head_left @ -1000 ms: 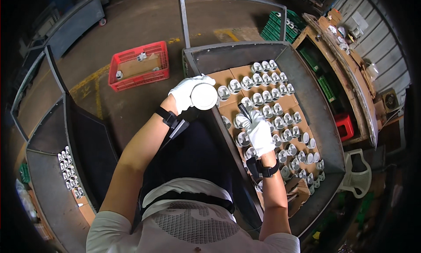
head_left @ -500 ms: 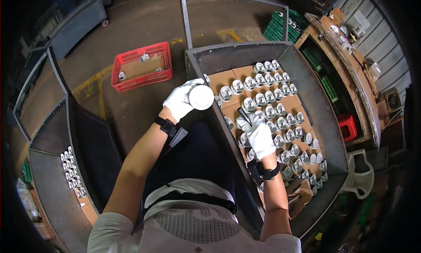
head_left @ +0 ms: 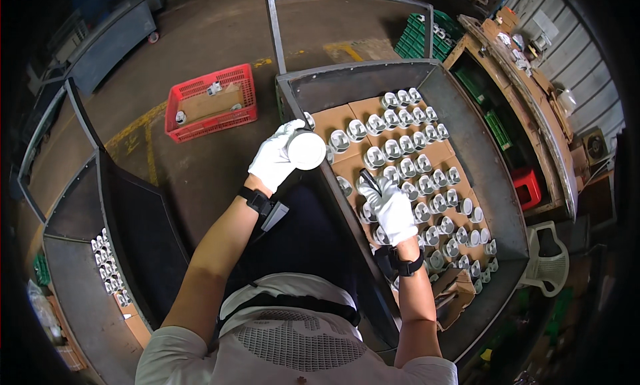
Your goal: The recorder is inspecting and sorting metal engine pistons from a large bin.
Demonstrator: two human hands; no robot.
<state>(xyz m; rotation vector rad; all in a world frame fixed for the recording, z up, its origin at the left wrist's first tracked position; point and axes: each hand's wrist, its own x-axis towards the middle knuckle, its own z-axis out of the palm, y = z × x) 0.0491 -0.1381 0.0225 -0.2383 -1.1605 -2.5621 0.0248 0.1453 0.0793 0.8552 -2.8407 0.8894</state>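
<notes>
My left hand (head_left: 272, 160), in a white glove, is closed around a piston (head_left: 307, 151). Its round, flat, pale crown faces up, and it is held just outside the left wall of a metal bin (head_left: 353, 72). Over that bin, my gloved right hand (head_left: 395, 215) grips a dark marker pen (head_left: 369, 180), apart from the held piston. Below and around the right hand, many silver pistons (head_left: 375, 158) stand in rows on cardboard (head_left: 331, 121). Some of them are hidden by my hand and wrist.
A red plastic crate (head_left: 212, 126) with a few pistons sits on the floor ahead. Another metal bin (head_left: 75, 258) with pistons stands at left. To the right are a wooden workbench (head_left: 517, 85), a red stool (head_left: 527, 189) and a white plastic chair (head_left: 551, 260). Green crates (head_left: 421, 40) stand farther back.
The held piston has tilted a little, so more of its dark side shows. Both hands keep their grips and have hardly moved. The whole view has shifted slightly.
</notes>
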